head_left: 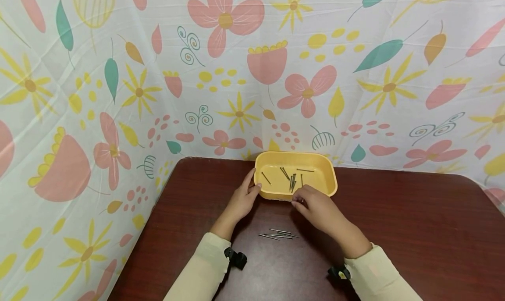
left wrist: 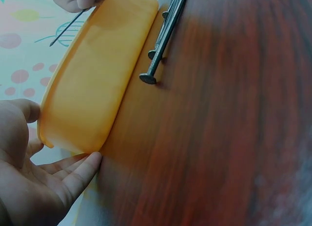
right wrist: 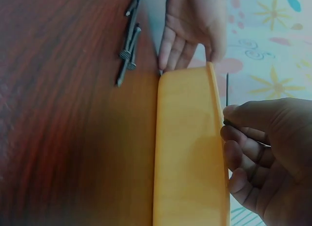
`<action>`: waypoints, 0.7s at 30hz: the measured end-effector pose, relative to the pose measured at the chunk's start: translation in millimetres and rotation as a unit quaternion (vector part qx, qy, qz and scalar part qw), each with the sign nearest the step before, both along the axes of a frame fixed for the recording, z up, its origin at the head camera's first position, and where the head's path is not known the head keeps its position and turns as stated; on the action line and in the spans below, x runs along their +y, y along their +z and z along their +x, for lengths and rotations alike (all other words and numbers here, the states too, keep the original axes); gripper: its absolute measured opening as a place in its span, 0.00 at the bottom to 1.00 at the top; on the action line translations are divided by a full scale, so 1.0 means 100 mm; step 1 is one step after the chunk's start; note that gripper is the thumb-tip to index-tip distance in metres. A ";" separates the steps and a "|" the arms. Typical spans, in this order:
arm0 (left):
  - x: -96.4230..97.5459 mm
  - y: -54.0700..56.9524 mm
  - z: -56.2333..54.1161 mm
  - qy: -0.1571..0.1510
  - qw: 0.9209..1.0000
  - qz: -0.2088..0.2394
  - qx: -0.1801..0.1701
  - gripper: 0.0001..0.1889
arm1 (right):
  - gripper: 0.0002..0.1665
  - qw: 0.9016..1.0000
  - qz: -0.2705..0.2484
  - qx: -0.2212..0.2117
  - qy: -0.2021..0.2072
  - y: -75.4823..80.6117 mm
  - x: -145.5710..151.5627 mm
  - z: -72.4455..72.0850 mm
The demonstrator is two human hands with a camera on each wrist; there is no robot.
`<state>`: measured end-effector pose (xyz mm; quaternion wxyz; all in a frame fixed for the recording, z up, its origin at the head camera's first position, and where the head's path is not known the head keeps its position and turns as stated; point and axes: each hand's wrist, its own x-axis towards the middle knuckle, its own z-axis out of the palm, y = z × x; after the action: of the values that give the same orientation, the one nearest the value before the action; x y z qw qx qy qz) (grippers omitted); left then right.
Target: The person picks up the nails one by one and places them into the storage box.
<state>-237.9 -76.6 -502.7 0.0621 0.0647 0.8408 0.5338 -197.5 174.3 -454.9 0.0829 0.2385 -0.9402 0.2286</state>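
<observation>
A yellow plastic basin [head_left: 325, 186] stands at the far side of the table with several nails [head_left: 293, 182] scattered over its floor. My left hand [head_left: 241, 201] holds its left end, thumb at the rim and fingers against the side and lower edge. Over the near rim, my right hand [head_left: 320, 208] pinches a single nail [right wrist: 227, 92] between thumb and forefinger. The nail's thin shank sticks out past the fingertips along the rim. Between my forearms, a small pile of loose nails [head_left: 278, 235] lies in front of the basin, pointing mostly sideways.
The dark reddish-brown table [head_left: 414, 222] runs back to a white cloth [head_left: 355, 99] with a flower print, which hangs close behind the basin and along the left side. A black strap [head_left: 236, 258] sits at my left wrist and another strap [head_left: 339, 273] at my right.
</observation>
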 end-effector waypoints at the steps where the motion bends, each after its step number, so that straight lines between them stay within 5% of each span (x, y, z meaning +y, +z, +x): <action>1: 0.00 0.00 0.00 0.000 1.000 -0.001 0.000 0.34 | 0.05 1.000 -0.001 0.001 -0.002 0.00 0.01 -0.01; 21: 0.00 0.00 0.00 -0.001 1.000 0.002 -0.002 0.34 | 0.04 0.997 -0.027 0.003 -0.067 0.11 0.24 -0.08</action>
<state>-237.5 -76.7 -503.2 0.0638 0.0644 0.8396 0.5355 -205.8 198.2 -443.8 0.1073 0.1737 -0.9472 0.2474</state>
